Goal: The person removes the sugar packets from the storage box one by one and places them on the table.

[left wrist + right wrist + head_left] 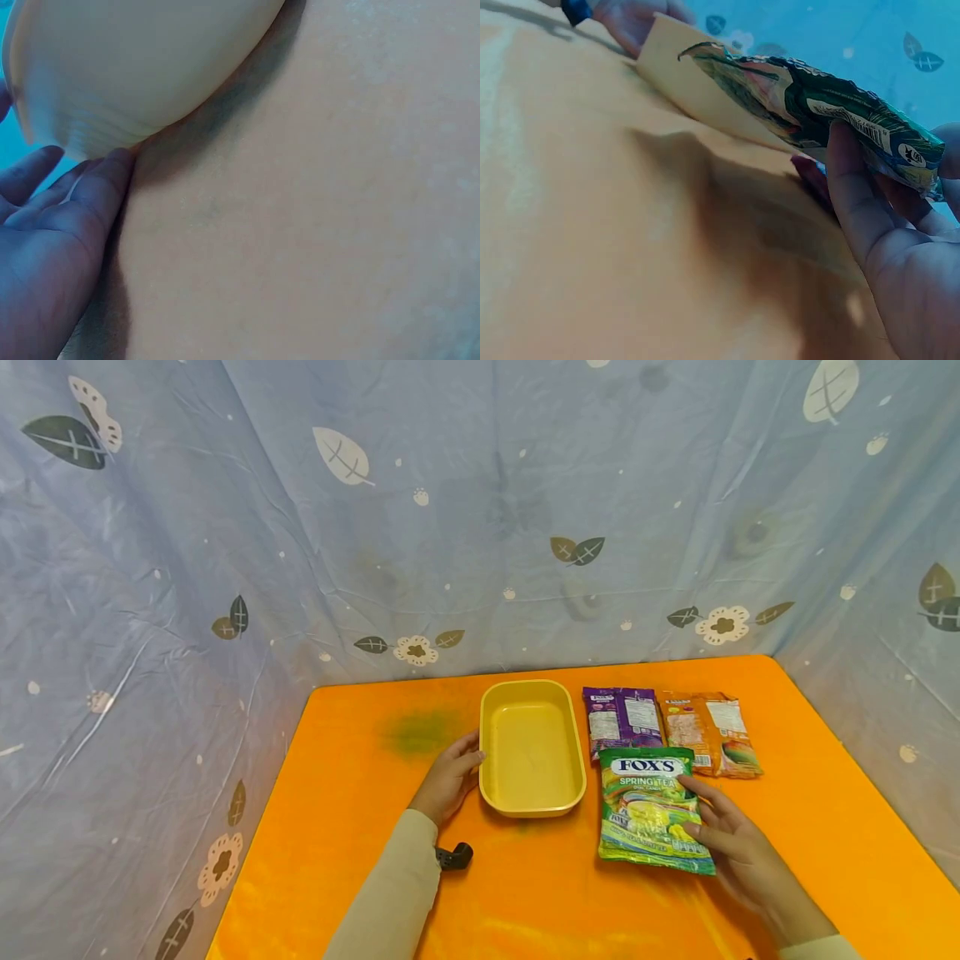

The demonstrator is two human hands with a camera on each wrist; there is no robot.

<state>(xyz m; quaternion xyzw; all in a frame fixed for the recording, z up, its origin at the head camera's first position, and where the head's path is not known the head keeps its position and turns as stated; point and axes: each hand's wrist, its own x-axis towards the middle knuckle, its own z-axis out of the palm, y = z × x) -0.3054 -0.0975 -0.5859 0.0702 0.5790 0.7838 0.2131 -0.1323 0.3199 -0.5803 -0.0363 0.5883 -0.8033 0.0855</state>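
Observation:
On the orange surface stands an empty yellow plastic tray (532, 752), deep and rounded at its corners. My left hand (447, 777) holds its left side, with digits at the rim. In the left wrist view, fingers (105, 187) meet the outside of the tray (150, 67) low down near the surface. My right hand (738, 843) grips a green Fox's Spring Tea candy packet (651, 810) by its right edge, front upward. The right wrist view shows this packet (810, 97) raised above the surface, with the right hand (900, 232) around its near end.
Behind the green packet lie a purple candy packet (624, 718) and an orange candy packet (708, 735), backs up, to the right of the tray. A blue patterned curtain (465, 527) encloses the orange tabletop (360, 760) at the back and sides.

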